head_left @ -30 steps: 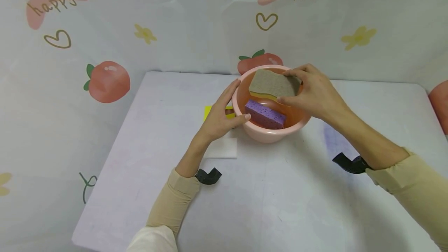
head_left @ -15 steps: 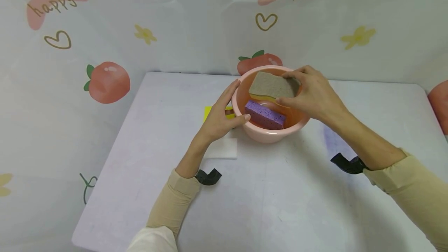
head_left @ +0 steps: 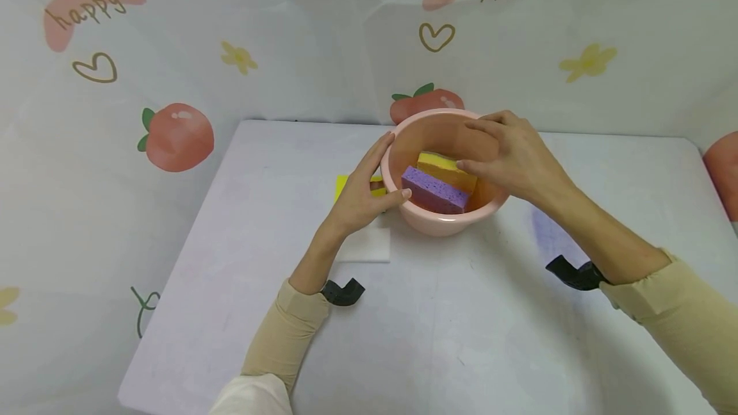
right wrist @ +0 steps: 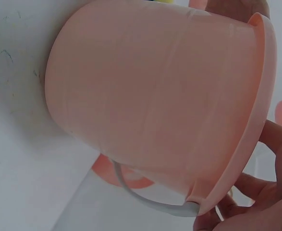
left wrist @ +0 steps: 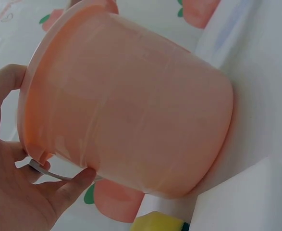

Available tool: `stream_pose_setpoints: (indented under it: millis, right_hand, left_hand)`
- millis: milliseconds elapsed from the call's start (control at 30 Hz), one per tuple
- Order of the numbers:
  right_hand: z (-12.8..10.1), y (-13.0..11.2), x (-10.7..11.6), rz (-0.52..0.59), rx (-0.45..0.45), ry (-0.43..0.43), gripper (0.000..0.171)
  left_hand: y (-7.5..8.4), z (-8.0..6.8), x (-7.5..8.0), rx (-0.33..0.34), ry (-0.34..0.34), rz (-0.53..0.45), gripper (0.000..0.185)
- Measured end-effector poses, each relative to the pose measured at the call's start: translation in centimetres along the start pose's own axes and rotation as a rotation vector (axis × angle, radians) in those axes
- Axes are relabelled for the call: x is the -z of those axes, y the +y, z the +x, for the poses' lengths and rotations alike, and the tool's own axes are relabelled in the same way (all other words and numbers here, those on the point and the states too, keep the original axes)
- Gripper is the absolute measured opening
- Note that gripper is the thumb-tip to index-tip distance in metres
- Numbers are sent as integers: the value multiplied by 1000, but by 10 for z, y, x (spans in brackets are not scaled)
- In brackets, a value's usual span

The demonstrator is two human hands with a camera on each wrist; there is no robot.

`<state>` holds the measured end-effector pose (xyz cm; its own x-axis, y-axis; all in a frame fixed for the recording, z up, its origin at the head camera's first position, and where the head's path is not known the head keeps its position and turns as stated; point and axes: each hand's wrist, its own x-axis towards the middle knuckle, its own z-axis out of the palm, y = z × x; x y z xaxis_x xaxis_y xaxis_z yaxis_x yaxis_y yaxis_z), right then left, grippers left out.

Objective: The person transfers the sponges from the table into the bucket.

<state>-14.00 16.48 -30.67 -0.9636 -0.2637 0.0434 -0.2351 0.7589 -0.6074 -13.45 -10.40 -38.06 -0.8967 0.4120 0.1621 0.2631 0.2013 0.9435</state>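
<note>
We see white worktop (head_left: pixel 461 312), pink plastic bucket (head_left: pixel 444 216) upright at centre. Left hand (head_left: pixel 360 194) cups bucket wall, fingers (head_left: pixel 380 149) straight, thumb against side. Inside bucket: purple sponge (head_left: pixel 432 189) touching yellow sponge (head_left: pixel 444 168). Right hand (head_left: pixel 516 159) above rim, fingers released, thumb touching yellow sponge.

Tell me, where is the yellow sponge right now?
In the head view, the yellow sponge sits inside the pink bucket, just behind the purple sponge and beneath the right hand.
</note>
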Motion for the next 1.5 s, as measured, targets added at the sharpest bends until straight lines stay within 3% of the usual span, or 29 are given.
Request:
stream_pose_setpoints:
  millis: [433,733,900,1233,1367,1500]
  right_hand:
    - [-8,8,2,111,31,110,53]
    - [-17,19,5,161,42,181,44]
    - [-20,24,6,167,46,198,41]
    - [-24,32,9,224,-12,173,53]
    - [-28,35,10,244,-36,146,57]
    - [-32,38,11,268,-65,122,58]
  left_hand:
    - [0,1,0,9,-2,20,96]
    - [-1,-1,3,-52,-7,107,94]
    - [-3,-4,6,-80,36,117,83]
    - [30,-24,14,-69,80,144,63]
    - [24,-29,17,-53,77,149,61]
    - [2,-33,20,-49,72,172,62]
